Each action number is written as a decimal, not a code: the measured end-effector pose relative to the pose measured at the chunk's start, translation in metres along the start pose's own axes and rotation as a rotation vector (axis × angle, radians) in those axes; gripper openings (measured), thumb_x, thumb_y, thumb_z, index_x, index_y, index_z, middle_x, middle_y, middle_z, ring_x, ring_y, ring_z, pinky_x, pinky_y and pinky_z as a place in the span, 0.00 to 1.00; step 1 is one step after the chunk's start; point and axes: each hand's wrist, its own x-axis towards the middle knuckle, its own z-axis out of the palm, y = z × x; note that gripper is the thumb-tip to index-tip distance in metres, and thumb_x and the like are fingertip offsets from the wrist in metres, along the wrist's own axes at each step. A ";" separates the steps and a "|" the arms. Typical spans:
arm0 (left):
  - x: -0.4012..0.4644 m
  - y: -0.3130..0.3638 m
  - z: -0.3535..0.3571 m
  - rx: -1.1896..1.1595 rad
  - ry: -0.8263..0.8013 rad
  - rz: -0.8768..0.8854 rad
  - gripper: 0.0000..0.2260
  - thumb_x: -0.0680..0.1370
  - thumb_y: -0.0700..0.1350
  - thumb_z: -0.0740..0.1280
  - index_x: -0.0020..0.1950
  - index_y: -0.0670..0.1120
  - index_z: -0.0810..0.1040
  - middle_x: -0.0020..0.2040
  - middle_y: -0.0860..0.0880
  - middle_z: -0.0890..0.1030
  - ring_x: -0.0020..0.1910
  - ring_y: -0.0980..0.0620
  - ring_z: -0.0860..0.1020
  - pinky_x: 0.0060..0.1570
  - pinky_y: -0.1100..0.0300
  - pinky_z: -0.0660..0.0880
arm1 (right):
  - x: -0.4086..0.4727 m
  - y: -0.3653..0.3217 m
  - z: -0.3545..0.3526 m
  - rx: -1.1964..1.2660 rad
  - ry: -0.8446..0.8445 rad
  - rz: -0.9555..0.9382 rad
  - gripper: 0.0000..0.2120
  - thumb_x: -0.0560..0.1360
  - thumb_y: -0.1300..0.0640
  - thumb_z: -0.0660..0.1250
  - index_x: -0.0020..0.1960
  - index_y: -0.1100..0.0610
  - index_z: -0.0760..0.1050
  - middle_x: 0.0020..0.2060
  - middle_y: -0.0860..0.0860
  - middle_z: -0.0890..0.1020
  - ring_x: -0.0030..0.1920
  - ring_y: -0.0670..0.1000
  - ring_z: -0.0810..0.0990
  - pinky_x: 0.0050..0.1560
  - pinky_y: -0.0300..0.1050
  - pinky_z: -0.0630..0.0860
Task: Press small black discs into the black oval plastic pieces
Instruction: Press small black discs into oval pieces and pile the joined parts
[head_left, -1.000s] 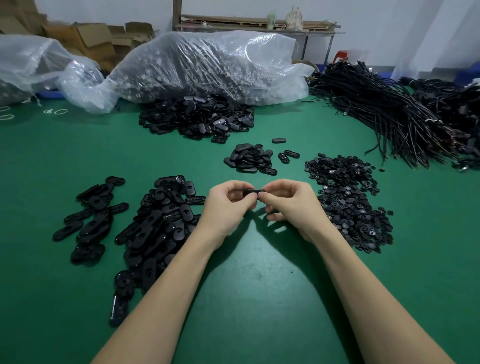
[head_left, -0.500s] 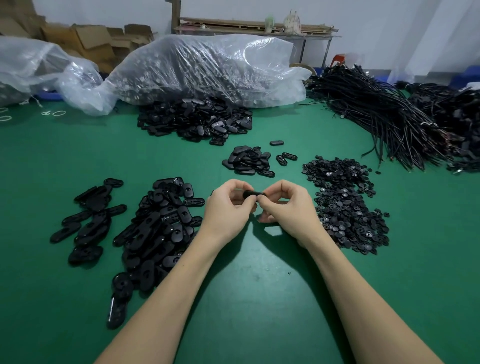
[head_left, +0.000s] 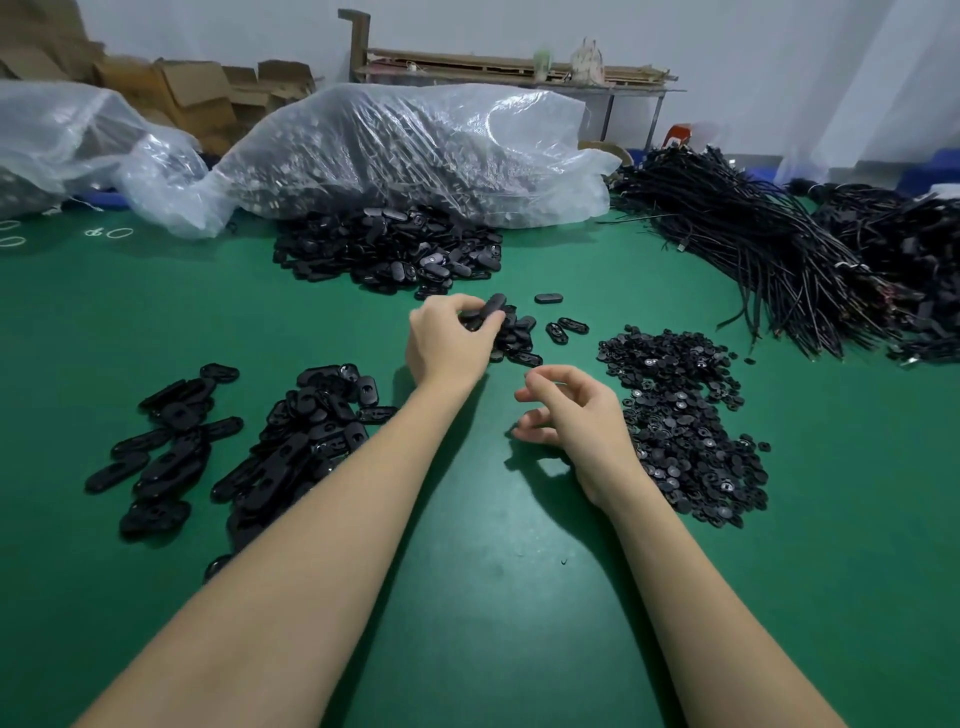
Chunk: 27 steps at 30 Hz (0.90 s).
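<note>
My left hand is out in front of me, at the small pile of oval pieces in the middle of the green tabletop. My fingers curl around one black oval piece and hold it just above that small pile. One end of the piece sticks up past my fingertips.

My right hand is nearer to me than the small pile and a bit to its right. Its fingers are loosely bent, and I cannot see anything in them. It floats just over the tabletop, with its shadow under it.

To the right of the small pile lies a big heap of small black discs. My right hand is just beside that heap. A few loose oval pieces lie between the small pile and the discs.

To the left of the small pile, closer to me, are two more spreads of oval pieces, and my left arm passes beside them. Behind the small pile is a bigger heap of oval pieces, spilling out of a clear plastic bag. Far off to the right of the small pile is a thick bunch of black cords.
</note>
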 end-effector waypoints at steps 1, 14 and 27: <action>0.008 0.001 0.005 0.036 -0.014 -0.031 0.13 0.75 0.57 0.73 0.55 0.52 0.86 0.58 0.52 0.83 0.61 0.50 0.77 0.48 0.58 0.72 | 0.000 0.000 0.000 0.000 -0.007 0.006 0.03 0.81 0.60 0.69 0.53 0.60 0.80 0.40 0.53 0.84 0.30 0.48 0.80 0.36 0.43 0.82; -0.019 -0.011 -0.005 0.071 -0.085 0.048 0.10 0.78 0.52 0.69 0.57 0.49 0.79 0.56 0.49 0.78 0.60 0.48 0.73 0.54 0.56 0.70 | -0.002 -0.004 -0.001 -0.033 -0.034 0.022 0.03 0.81 0.62 0.68 0.51 0.61 0.80 0.37 0.52 0.83 0.30 0.47 0.79 0.35 0.42 0.81; -0.031 -0.020 -0.060 0.589 -0.188 0.120 0.12 0.80 0.53 0.66 0.59 0.49 0.78 0.60 0.47 0.77 0.62 0.45 0.73 0.60 0.50 0.67 | -0.009 0.008 0.013 -0.639 -0.068 -0.167 0.04 0.78 0.55 0.70 0.45 0.51 0.82 0.38 0.50 0.87 0.33 0.49 0.83 0.45 0.48 0.82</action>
